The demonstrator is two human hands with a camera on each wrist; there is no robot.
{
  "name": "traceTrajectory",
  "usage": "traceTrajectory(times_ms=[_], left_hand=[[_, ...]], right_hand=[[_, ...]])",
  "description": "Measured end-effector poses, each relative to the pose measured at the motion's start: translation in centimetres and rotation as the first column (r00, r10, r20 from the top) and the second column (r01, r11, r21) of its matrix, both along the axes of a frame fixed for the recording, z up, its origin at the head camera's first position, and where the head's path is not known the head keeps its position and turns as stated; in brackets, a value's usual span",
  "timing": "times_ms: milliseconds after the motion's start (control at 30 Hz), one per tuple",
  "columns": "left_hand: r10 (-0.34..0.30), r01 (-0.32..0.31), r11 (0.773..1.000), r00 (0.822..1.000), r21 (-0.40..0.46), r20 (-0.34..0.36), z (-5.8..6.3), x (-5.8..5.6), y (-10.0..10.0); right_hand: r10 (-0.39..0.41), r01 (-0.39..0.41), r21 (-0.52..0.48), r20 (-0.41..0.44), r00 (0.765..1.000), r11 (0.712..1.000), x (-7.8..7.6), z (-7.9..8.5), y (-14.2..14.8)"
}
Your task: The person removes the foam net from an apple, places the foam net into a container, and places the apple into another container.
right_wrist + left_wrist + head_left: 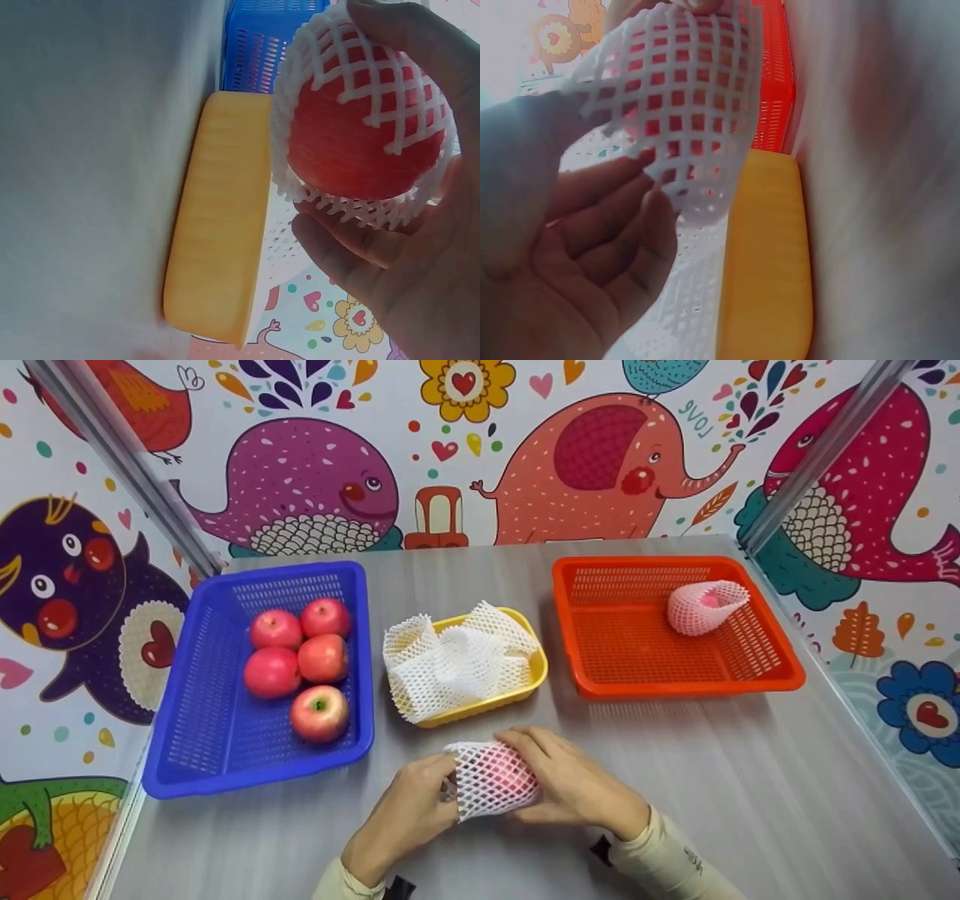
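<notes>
A red apple (360,142) sits partly inside a white foam net sleeve (474,781), held up between both hands in front of the yellow basket. With its thumb and fingers, my right hand (581,791) grips the apple through the net from the right side. The sleeve's rim lies open around the apple's bare face in the right wrist view. On the left, my left hand (409,814) holds the loose end of the sleeve, its fingertips at the mesh in the left wrist view. Some of its fingers are hidden behind the net in the head view.
At left, a blue basket (202,682) holds several bare apples (271,672). Behind the hands stands a yellow basket (480,709) heaped with white foam nets (457,664). An orange basket (637,690) at right contains a pink-looking netted apple (691,611). Patterned walls enclose the table.
</notes>
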State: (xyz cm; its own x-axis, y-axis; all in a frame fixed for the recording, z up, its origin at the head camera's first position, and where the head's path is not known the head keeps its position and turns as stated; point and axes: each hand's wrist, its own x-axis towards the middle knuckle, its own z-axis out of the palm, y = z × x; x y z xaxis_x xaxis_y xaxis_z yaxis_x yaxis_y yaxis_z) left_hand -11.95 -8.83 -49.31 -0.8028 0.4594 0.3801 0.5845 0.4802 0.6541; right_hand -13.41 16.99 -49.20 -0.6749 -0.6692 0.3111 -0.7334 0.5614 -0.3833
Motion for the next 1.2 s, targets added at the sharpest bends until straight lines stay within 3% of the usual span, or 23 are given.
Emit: traceTrajectory(times_ms=[367, 633, 833, 1067, 1200], left_hand=[[-0.012, 0.018, 0.997, 0.997, -0.082, 0.071, -0.3, -0.1, 0.7], [0.011, -0.001, 0.989, 0.998, -0.146, 0.064, -0.6, -0.4, 1.0], [0.001, 0.006, 0.995, 0.998, -0.096, 0.069, -0.9, -0.4, 0.6], [-0.004, 0.007, 1.0, 0.996, -0.029, 0.09, -1.2, -0.5, 0.3], [0.003, -0.003, 1.0, 0.995, -0.001, 0.104, -1.2, -0.5, 0.1]], right_hand=[[0.064, -0.064, -0.02, -0.007, 0.998, 0.998, 0.3, 0.4, -1.0], [0.077, -0.077, -0.004, -0.022, 0.997, 0.997, 0.5, 0.5, -0.9], [0.094, -0.095, -0.032, -0.021, 0.995, 0.995, 0.6, 0.5, 0.3], [0.096, -0.11, -0.11, -0.127, 0.987, 0.988, 0.6, 0.2, 0.9], [0.12, -0.151, -0.189, -0.166, 0.979, 0.97, 0.5, 0.2, 1.0]])
